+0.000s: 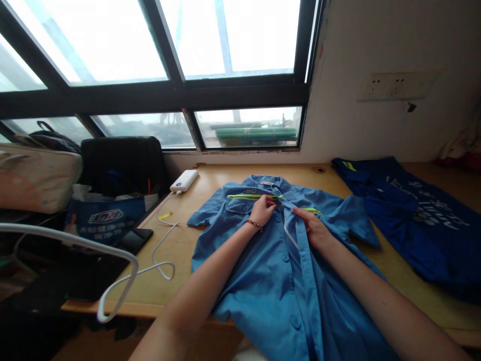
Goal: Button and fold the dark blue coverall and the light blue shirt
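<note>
Two bare forearms reach in from the near edge over a blue shirt (270,281), which lies front-up on the wooden table (180,240), hem hanging off the near side and collar toward the window (225,35). Left hand (263,209), with a beaded bracelet (254,225) at the wrist, has its fingers curled down and pinching the button band just below the yellow chest stripe (248,196). Right hand (313,228) pinches the opposite front edge between thumb and fingers, close beside the left. Left of the shirt, a white cable (161,250) loops up to a white power bank (184,180). A dark blue garment (413,220) lies well apart on the right. Beyond the table stands the window.
</note>
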A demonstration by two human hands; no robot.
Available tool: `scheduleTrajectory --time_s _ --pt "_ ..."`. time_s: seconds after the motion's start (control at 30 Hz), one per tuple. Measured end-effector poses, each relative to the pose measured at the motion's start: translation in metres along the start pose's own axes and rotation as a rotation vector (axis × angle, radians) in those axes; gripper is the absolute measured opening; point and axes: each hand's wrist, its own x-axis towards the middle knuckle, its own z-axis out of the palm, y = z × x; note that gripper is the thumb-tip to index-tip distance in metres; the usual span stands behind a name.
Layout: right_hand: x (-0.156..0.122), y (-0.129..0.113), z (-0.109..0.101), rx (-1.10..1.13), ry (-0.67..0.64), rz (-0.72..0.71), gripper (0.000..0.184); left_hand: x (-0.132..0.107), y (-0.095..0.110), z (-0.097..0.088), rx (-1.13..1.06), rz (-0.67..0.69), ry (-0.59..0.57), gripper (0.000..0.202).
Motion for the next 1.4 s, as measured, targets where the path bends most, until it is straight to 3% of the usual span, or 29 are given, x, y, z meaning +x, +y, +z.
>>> scheduleTrajectory --time_s 0.1,0.17,0.27,0.4,0.5,0.57,0.63,0.77,0.87,0.93,1.0,1.1,1.23,1.3,1.4 --pt "0.002 -0.003 -0.002 0.087 0.040 0.007 0.018 -0.008 0.017 -0.005 0.187 0.062 -0.134 0.008" --pt "0.001 -0.006 -0.002 0.089 0.031 -0.005 0.018 -0.015 0.025 -0.004 0.312 0.102 -0.227 0.009" --pt "-0.003 -0.011 0.001 0.056 -0.004 -0.029 0.023 -0.022 0.029 0.002 0.407 0.078 -0.244 0.012" --pt "-0.014 -0.014 0.010 -0.048 -0.114 -0.031 0.026 -0.032 0.028 0.000 0.326 0.073 -0.223 0.011" --pt "-0.018 -0.007 0.017 -0.171 -0.220 -0.050 0.021 -0.042 0.026 -0.009 0.080 -0.112 -0.275 0.015" --pt "-0.017 -0.002 0.018 -0.337 -0.197 -0.116 0.018 -0.048 0.025 -0.015 -0.154 -0.310 -0.353 0.022" --pt "-0.016 0.002 0.017 -0.653 -0.065 -0.236 0.010 -0.052 0.026 -0.019 -0.356 -0.422 -0.375 0.029" --pt "-0.026 -0.001 0.018 -1.452 0.302 -0.538 0.009 -0.053 0.038 -0.021 -0.551 -0.379 -0.293 0.035" --pt "-0.036 -0.004 0.024 -1.689 0.386 -0.674 0.014 -0.055 0.045 -0.020 -0.594 -0.329 -0.331 0.032" --pt "-0.037 -0.002 0.026 -1.630 0.344 -0.683 0.011 -0.057 0.047 -0.018 -0.583 -0.339 -0.367 0.031" --pt "-0.031 0.004 0.025 -1.437 0.231 -0.608 0.007 -0.058 0.047 -0.017 -0.558 -0.375 -0.383 0.032" --pt "-0.019 0.010 0.020 -0.988 0.074 -0.363 0.014 -0.058 0.045 -0.016 -0.552 -0.420 -0.369 0.034" --pt "-0.014 0.007 0.016 -0.487 0.006 -0.093 0.024 -0.057 0.041 -0.014 -0.545 -0.439 -0.345 0.034" --pt "-0.016 0.004 0.016 -0.440 -0.048 -0.056 0.026 -0.058 0.038 -0.012 -0.498 -0.418 -0.363 0.031" --pt "-0.019 0.004 0.018 -0.551 -0.082 -0.073 0.026 -0.060 0.034 -0.008 -0.449 -0.383 -0.384 0.027"
